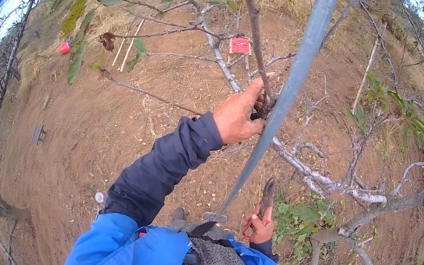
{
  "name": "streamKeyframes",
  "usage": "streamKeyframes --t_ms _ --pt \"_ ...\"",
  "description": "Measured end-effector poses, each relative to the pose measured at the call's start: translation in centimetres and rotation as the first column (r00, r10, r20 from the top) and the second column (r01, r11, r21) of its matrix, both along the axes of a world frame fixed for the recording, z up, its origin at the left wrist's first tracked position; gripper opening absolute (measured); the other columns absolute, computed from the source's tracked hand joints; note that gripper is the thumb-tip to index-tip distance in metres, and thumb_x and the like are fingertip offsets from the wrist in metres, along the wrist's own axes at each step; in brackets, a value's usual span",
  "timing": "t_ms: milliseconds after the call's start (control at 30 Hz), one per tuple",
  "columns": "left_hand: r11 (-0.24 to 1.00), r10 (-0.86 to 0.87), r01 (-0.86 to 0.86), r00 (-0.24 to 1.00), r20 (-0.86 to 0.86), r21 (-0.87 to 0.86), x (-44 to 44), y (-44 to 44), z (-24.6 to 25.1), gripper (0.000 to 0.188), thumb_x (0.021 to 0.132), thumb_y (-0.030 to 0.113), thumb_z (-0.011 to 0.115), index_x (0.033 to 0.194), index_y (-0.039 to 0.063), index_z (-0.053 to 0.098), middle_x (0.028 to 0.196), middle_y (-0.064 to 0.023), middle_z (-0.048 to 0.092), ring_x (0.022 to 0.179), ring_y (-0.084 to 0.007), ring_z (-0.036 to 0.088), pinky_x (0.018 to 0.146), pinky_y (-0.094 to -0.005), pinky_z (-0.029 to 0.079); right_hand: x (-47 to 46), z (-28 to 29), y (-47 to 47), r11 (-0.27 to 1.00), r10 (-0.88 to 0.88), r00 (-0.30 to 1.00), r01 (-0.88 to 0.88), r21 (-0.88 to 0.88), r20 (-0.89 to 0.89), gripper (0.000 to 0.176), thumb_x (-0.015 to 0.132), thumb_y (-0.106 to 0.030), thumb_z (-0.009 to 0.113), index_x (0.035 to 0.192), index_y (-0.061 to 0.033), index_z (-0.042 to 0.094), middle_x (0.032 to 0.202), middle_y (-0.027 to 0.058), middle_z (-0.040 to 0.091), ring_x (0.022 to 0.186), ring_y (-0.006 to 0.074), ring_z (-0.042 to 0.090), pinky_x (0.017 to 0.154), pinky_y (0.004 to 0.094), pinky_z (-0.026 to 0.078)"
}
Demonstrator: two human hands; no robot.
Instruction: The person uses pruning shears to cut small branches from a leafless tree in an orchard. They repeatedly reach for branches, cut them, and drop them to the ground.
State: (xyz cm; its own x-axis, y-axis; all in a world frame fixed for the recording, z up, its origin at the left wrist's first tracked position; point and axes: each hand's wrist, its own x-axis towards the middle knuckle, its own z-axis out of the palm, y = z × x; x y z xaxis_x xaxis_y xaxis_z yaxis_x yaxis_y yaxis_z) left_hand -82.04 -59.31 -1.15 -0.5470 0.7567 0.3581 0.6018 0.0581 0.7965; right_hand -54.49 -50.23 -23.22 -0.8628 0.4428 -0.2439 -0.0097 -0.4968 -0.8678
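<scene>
My left hand (pixel 238 113) reaches up and closes around a brown upright branch (pixel 256 27) near its knobbly base. Part of the grip is hidden behind the fingers. Right beside that hand, a grey metal pole (pixel 297 71) slants from the top of the view down towards my waist. Low on the right, my right hand (pixel 261 227) holds pruning shears (pixel 267 195) by red handles, blades pointing up. A pale grey limb (pixel 298 165) of the tree passes below and to the right of my left hand.
A thick forked trunk (pixel 365 217) stands at right, with leafy weeds (pixel 302 217) beneath. Thin twigs (pixel 151 93) and hanging leaves (pixel 81 41) spread at left. A red-topped stool (pixel 240 46) and two wooden poles (pixel 131 45) are farther off on bare soil (pixel 79 153).
</scene>
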Motion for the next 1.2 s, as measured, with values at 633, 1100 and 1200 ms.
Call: streamKeyframes --t_ms 633,1100,1200 --pt "0.937 0.272 -0.341 0.844 -0.462 -0.071 1.6 -0.6 1.1 0.066 0.079 -0.005 0.06 0.141 0.005 0.042 0.082 -0.0193 0.069 0.073 -0.0328 0.069 0.065 -0.041 0.056 1.4 -3.8 0.7 0.998 -0.066 0.992 0.068 -0.013 0.106 0.047 0.089 -0.012 0.059 0.129 0.0061 0.043 0.072 0.0094 0.061 0.053 0.0168 0.058 0.05 0.0292 0.049" --pt "0.929 0.368 -0.363 0.901 -0.227 0.066 7.6 -12.8 -6.5 0.021 0.081 -0.007 0.064 0.101 -0.001 0.068 0.095 -0.0145 0.068 0.08 -0.0238 0.068 0.071 -0.032 0.054 -1.1 -6.4 3.6 0.93 -0.032 0.976 -0.051 0.363 0.217 0.022 0.087 -0.014 0.061 0.101 0.0004 0.056 0.061 0.0075 0.056 0.038 0.0141 0.049 0.035 0.0314 0.039" --pt "0.873 0.447 -0.488 0.804 -0.391 -0.006 8.2 -13.7 -7.6 0.02 0.08 -0.001 0.069 0.099 0.0 0.068 0.099 -0.0157 0.067 0.091 -0.0301 0.067 0.078 -0.0353 0.054 -2.3 -5.9 3.8 0.922 0.015 0.973 -0.102 0.373 0.229 0.016 0.086 -0.015 0.062 0.092 -0.0019 0.054 0.061 0.0077 0.056 0.039 0.0141 0.049 0.034 0.0312 0.039"
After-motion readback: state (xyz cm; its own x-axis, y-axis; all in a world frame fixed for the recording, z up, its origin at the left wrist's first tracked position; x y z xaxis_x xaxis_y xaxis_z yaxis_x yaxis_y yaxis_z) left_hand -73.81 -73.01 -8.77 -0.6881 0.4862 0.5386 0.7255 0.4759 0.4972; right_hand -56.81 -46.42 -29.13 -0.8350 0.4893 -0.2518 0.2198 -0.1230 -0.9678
